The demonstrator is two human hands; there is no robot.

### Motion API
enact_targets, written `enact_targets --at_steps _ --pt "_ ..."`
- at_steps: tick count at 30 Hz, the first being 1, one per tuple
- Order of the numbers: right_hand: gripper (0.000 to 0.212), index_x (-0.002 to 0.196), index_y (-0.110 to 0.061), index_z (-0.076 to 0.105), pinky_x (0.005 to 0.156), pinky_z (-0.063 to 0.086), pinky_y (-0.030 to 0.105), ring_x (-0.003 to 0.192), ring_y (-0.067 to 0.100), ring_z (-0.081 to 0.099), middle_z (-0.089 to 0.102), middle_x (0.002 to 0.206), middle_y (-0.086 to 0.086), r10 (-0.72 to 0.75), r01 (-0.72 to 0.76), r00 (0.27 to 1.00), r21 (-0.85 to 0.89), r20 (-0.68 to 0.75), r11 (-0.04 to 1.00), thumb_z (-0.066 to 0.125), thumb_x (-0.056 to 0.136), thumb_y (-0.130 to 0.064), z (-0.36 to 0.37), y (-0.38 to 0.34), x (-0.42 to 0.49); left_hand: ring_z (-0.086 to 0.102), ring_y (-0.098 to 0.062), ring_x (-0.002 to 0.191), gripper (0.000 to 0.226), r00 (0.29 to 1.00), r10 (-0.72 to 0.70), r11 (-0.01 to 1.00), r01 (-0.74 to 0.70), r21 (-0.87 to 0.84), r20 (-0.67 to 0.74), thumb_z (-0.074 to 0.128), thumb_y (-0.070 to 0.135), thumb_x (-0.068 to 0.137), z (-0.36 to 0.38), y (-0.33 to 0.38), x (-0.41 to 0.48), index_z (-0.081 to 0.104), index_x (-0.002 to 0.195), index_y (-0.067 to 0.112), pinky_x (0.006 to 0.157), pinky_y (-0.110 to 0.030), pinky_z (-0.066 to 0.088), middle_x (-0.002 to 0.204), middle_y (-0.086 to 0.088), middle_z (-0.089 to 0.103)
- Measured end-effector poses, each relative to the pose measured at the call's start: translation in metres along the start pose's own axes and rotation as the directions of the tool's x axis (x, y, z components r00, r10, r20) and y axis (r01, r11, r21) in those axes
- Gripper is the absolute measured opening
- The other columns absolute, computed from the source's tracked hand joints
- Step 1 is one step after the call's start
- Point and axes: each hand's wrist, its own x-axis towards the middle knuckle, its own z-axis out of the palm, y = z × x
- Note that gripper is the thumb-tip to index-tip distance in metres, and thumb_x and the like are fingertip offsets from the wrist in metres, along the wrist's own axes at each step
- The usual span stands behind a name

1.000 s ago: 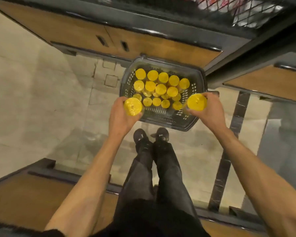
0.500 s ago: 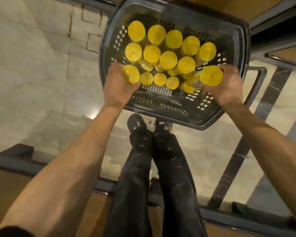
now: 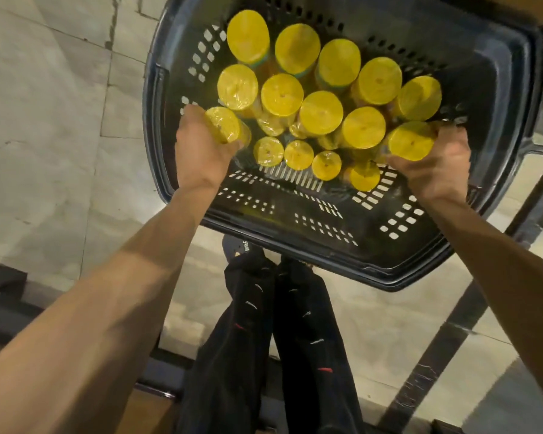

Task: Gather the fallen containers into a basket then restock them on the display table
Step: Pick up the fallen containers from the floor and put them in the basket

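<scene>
Pale stone-tile floor (image 3: 44,136), with a dark stripe (image 3: 436,355) running across it at right. A strip of brown wood panelling (image 3: 145,411) shows at the lower left edge.

Dark perforated plastic basket (image 3: 326,255) lies below the camera, just ahead of the person's legs (image 3: 295,339) in dark trousers. One shoe toe (image 3: 242,245) shows at its near rim.

Yellow-lidded containers (image 3: 320,112) are packed upright in rows across the far half of the basket, lids up and touching or nearly so. Several are wrapped in shiny clear film. The front row sits lower than the rest.

The hands are well apart, one at each flank of the cluster and both inside the basket. Left hand (image 3: 201,151) has its fingers curled round a tilted container (image 3: 224,125) at the left end of the rows. Right hand (image 3: 433,164) clasps another container (image 3: 411,140) at the right end, lid facing the camera.

I cannot tell whether either held container touches the basket floor.
</scene>
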Motion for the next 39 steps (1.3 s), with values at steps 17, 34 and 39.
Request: enact_targets --at_steps 17,34,39 --pt "0.092 0.140 -0.006 0.041 0.108 0.040 0.042 0.127 0.026 0.045 0.047 0.136 0.013 0.059 -0.061 0.998 0.060 0.034 0.996 0.086 0.070 -0.044 0.017 0.009 0.008 0.048 -0.011 0.097 0.071 1.000 -0.013 0.999 0.014 -0.038 0.007 0.088 0.032 0.070 0.020 -0.010 0.018 0.048 0.124 0.006 0.078 -0.021 0.037 0.119 -0.007 0.057" --pt "0.057 0.134 -0.003 0.049 0.095 0.044 0.043 0.118 0.039 0.050 0.047 0.132 0.023 0.089 -0.079 0.982 -0.066 0.169 0.995 0.068 0.089 -0.033 -0.071 -0.045 -0.048 0.058 -0.039 0.108 0.046 0.907 0.285 0.912 -0.355 0.202 0.310 0.069 0.026 0.087 -0.082 0.043 -0.035 0.057 0.125 0.002 0.086 -0.047 0.052 0.116 -0.021 0.061" --pt "0.053 0.104 -0.009 0.064 0.083 0.053 0.046 0.102 0.042 0.060 0.061 0.107 0.021 0.033 0.026 0.959 -0.205 0.282 0.978 0.046 0.076 -0.050 -0.134 -0.076 -0.078 0.049 -0.037 0.119 0.047 0.848 0.283 0.769 -0.480 0.423 0.447 0.060 0.035 0.090 -0.146 0.107 -0.068 0.050 0.128 0.010 0.089 -0.047 0.046 0.123 -0.015 0.056"
